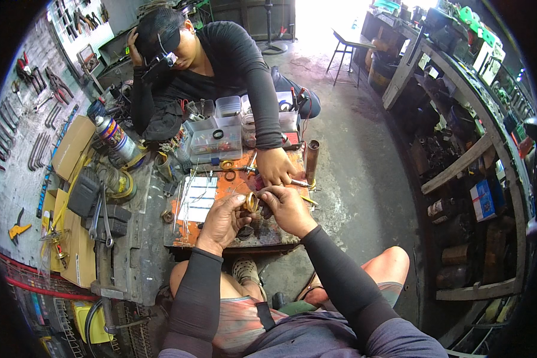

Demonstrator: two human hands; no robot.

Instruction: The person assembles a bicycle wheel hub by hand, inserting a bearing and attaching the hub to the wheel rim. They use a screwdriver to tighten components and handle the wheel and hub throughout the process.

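A brass-coloured ring (251, 203) is pinched between the thumb and fingers of my left hand (219, 223), above the near part of an orange worn tabletop (225, 186). Beside it, my right hand (293, 212) has thumb and fingertips closed close to the ring's right side. Whether those fingertips grip the ring or some small thing is hidden. Just beyond, a co-worker's hand (275, 166) reaches down to the tabletop, close to a thin metal tool. To the left lies a white sheet (198, 200) with thin wires or rods on it.
Clear plastic boxes (216, 142) of small parts stand at the table's far side. An upright brown metal tube (312, 160) is at its right edge. Wrenches (107, 219) and a spray can (117, 138) sit on the left bench. A wooden-framed shelf (459, 170) lines the right.
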